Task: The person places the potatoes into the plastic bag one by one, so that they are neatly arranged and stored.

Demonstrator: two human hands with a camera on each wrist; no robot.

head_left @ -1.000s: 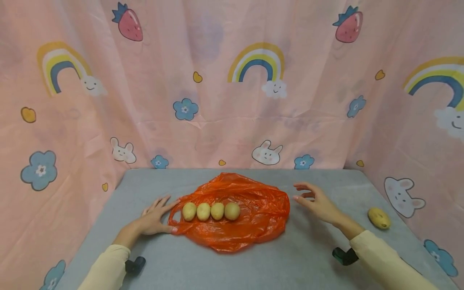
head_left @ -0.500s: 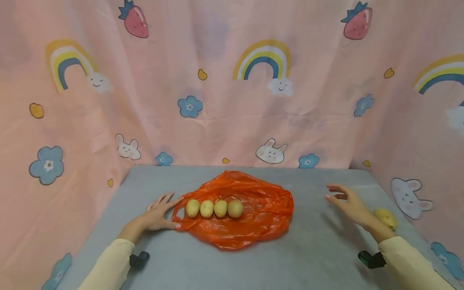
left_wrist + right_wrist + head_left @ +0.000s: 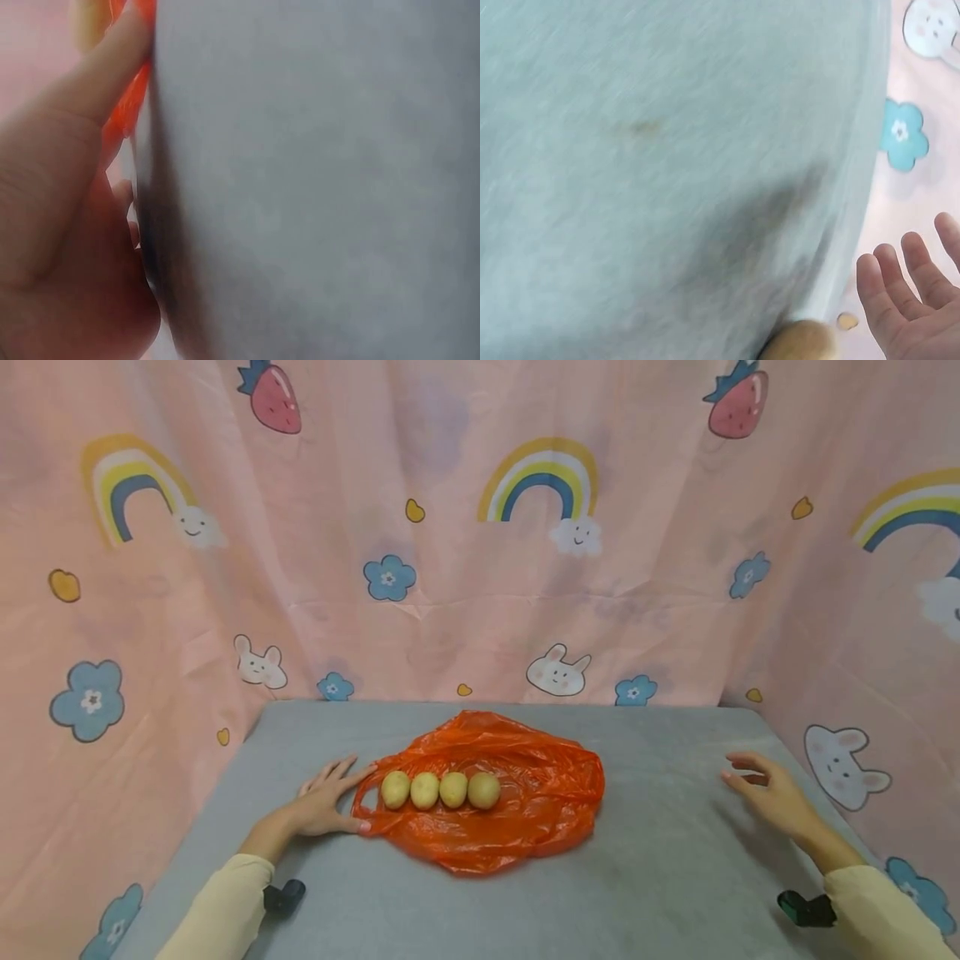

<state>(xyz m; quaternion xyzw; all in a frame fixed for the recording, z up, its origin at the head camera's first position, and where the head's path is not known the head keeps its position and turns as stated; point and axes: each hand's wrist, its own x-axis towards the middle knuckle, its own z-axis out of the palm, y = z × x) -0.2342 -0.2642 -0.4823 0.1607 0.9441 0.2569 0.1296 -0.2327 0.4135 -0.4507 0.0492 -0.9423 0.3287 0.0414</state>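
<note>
An orange plastic bag (image 3: pixel 525 814) lies spread flat on the table. Several potatoes (image 3: pixel 424 791) sit side by side in a row on its left half. My left hand (image 3: pixel 318 802) rests at the bag's left handle, fingers spread, thumb and fingertips touching its edge. In the left wrist view the thumb (image 3: pixel 112 71) presses along the orange plastic. My right hand (image 3: pixel 776 797) hovers above the table's right side, fingers loosely bent, holding nothing. A rounded, yellow-brown thing, apparently a potato (image 3: pixel 801 343), shows at the bottom of the right wrist view; the head view hides it behind the right hand and forearm.
The grey table (image 3: pixel 660 877) runs back to a pink printed curtain (image 3: pixel 465 627), which also stands along both sides. A dark wrist-camera piece (image 3: pixel 806 908) juts from the right sleeve, another dark piece (image 3: pixel 285 896) from the left.
My right hand has moved right, away from the bag, and now covers the lone potato on the right. The left hand stays at the bag's edge; the view has shifted slightly.
</note>
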